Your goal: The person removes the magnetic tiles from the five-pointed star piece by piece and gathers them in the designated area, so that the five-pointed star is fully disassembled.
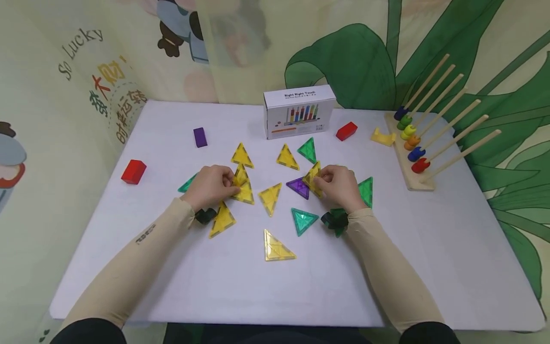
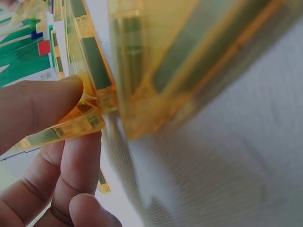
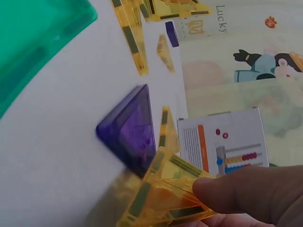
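Observation:
My left hand [image 1: 210,186] pinches yellow translucent triangular tiles [image 1: 242,183] left of the table's middle. In the left wrist view, thumb and fingers hold one yellow tile [image 2: 64,128] by its edge, touching other raised yellow tiles. Between the thumb and fingers of my right hand [image 1: 341,187] is another yellow triangular tile [image 1: 312,179], lifted and tilted. Just left of it lies a purple triangular tile [image 1: 299,188]. A loose yellow tile [image 1: 270,198] lies between the hands, and a green tile [image 1: 303,220] is nearer me. The right hand's other fingers are mostly hidden.
A white box [image 1: 299,112] stands at the back. To the right is a wooden peg board [image 1: 410,157] with tall rods. Red blocks [image 1: 134,172], a purple block [image 1: 199,137] and a yellow piece [image 1: 383,137] lie around. More yellow and green tiles are scattered about.

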Tool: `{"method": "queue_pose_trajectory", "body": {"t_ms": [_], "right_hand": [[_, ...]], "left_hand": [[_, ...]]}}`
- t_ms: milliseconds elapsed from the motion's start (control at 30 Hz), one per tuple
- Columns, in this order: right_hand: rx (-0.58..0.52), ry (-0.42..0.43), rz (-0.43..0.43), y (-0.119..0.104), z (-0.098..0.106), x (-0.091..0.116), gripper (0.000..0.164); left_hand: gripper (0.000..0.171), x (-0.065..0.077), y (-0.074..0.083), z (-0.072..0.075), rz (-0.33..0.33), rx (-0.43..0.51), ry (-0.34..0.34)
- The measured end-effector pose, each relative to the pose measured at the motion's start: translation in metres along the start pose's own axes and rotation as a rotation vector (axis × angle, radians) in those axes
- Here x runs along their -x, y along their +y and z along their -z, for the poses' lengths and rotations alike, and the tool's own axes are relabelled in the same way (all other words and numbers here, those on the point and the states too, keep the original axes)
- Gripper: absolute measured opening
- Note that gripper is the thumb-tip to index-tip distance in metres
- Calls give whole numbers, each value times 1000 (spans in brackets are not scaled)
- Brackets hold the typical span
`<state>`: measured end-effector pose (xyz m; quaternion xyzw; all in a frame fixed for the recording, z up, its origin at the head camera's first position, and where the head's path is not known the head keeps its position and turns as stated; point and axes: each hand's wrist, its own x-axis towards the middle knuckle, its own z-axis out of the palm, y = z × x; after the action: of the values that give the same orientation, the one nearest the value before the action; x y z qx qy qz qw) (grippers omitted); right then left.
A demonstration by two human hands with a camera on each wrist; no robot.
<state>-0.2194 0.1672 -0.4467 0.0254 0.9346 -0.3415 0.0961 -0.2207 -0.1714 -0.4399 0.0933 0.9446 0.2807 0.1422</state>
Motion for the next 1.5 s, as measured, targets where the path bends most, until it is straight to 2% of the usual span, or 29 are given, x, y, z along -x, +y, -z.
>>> {"method": "queue_pose_trajectory", "body": {"t_ms": [133, 267, 533, 767, 1000, 1133, 1200, 1367, 1500], "right_hand": [[19, -16, 6, 8, 6, 2, 29], [35, -76, -1, 13, 10, 4, 29], [142, -176, 62, 17, 13, 2, 32], [168, -151, 87, 14, 10, 1, 25], [165, -125, 65, 8, 9, 3, 24], [135, -50, 95, -1, 6, 5, 24], [119, -39, 117, -10, 1, 5, 22], [110, -104, 172, -43, -21, 3, 20], [128, -177, 206, -66, -44, -2, 24]], "left_hand": [[22, 0, -3, 3, -5, 0, 11], [21, 1, -5, 5, -1, -3, 10], [23, 3, -7, 8, 7, -15, 11], [23, 4, -9, 8, 5, -18, 22], [25, 4, -8, 8, 13, -22, 10], [23, 2, -4, 8, 18, -23, 3], [23, 1, -2, 7, 22, -18, -4], [23, 0, 2, 4, 27, -9, -14], [22, -1, 4, -1, 12, -11, -8]]}}
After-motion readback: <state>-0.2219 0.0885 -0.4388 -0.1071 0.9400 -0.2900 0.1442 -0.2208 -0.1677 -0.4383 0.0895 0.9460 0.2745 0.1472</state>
